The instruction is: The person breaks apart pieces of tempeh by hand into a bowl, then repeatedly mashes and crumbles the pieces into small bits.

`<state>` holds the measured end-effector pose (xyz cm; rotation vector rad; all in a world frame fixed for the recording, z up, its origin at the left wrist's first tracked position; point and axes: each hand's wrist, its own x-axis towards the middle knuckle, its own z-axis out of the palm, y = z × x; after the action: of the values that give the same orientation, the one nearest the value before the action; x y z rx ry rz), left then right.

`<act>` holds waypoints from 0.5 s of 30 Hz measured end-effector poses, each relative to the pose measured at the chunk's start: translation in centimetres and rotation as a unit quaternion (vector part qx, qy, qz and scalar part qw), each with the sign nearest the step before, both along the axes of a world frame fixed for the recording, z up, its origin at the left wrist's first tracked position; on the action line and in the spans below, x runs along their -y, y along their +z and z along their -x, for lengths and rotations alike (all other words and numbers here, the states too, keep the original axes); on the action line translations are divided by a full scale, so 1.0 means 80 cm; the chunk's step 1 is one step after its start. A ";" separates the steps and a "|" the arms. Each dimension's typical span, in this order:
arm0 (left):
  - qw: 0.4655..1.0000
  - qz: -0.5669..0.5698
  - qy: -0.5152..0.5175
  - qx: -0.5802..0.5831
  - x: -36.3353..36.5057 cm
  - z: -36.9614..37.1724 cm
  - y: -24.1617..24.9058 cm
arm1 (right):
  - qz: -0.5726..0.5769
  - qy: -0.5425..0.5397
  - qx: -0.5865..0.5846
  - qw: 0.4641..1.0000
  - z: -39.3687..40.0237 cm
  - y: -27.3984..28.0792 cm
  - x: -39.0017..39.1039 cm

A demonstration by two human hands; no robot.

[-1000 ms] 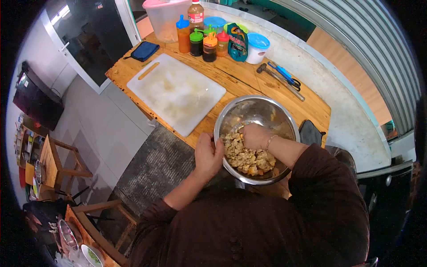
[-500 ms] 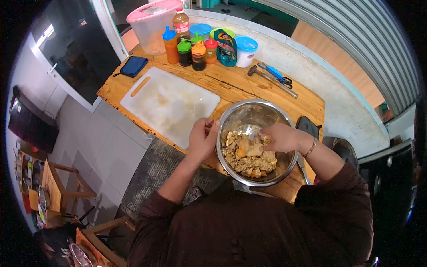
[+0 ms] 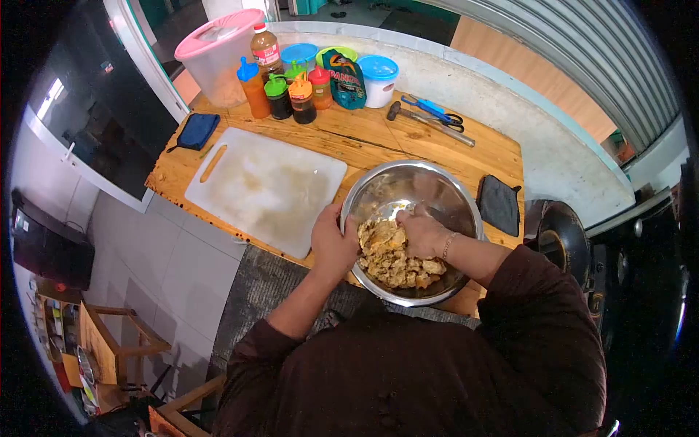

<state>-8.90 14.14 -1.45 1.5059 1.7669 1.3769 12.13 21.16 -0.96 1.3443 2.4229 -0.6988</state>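
A steel mixing bowl (image 3: 455,200) stands at the table's near edge, with a heap of yellow-brown marinated meat pieces (image 3: 397,262) along its near and left side. The coating looks wet and lumpy. My left hand (image 3: 335,244) grips the bowl's left rim, thumb over the edge and fingers partly hidden. Inside the bowl, my right hand (image 3: 424,234) is curled into the right side of the heap. Its fingertips are partly buried in the meat pieces. A white cutting board (image 3: 269,186), smeared with residue, lies just left of the bowl.
Sauce bottles (image 3: 277,98), lidded tubs (image 3: 378,80) and a large pink-lidded container (image 3: 218,65) line the table's back. A hammer (image 3: 429,124) and blue-handled scissors (image 3: 437,111) lie back right. A dark cloth (image 3: 499,204) is right of the bowl; a wok (image 3: 561,237) stands beyond.
My right hand has moved down and deeper into the heap, and the meat pieces are pushed toward the bowl's left. My left hand now holds the rim more firmly. The view has shifted slightly.
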 end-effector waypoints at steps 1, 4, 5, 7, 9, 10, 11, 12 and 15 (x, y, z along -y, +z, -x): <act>1.000 0.001 0.010 -0.005 0.005 0.001 -0.001 | -0.014 0.027 -0.017 0.999 0.002 -0.005 -0.007; 0.999 0.023 0.032 -0.008 0.021 0.004 0.004 | -0.045 0.019 -0.025 0.998 0.014 0.003 -0.014; 0.999 0.039 0.032 -0.001 0.028 0.005 0.011 | -0.059 0.023 -0.028 0.998 0.017 0.008 -0.016; 0.997 0.066 0.024 -0.003 0.037 0.010 0.021 | -0.086 0.033 -0.037 0.995 0.023 0.016 -0.025; 0.996 0.088 0.008 -0.018 0.043 0.024 0.024 | -0.071 0.018 -0.016 0.997 0.033 0.026 -0.034; 0.997 0.072 -0.003 -0.022 0.044 0.035 0.017 | -0.066 0.011 -0.005 0.998 0.037 0.042 -0.033; 0.998 0.056 -0.013 -0.025 0.044 0.050 0.004 | -0.059 0.005 0.007 0.998 0.039 0.060 -0.030; 0.998 0.041 -0.024 -0.028 0.047 0.062 -0.004 | -0.065 0.043 -0.028 0.997 0.035 0.080 -0.025; 0.994 0.088 -0.062 -0.024 0.078 0.077 0.036 | 0.005 0.084 -0.094 0.992 0.025 0.110 -0.012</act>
<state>-15.07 7.88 1.45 1.5363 1.7418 1.1035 10.17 22.15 7.86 1.0966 2.6375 -0.8253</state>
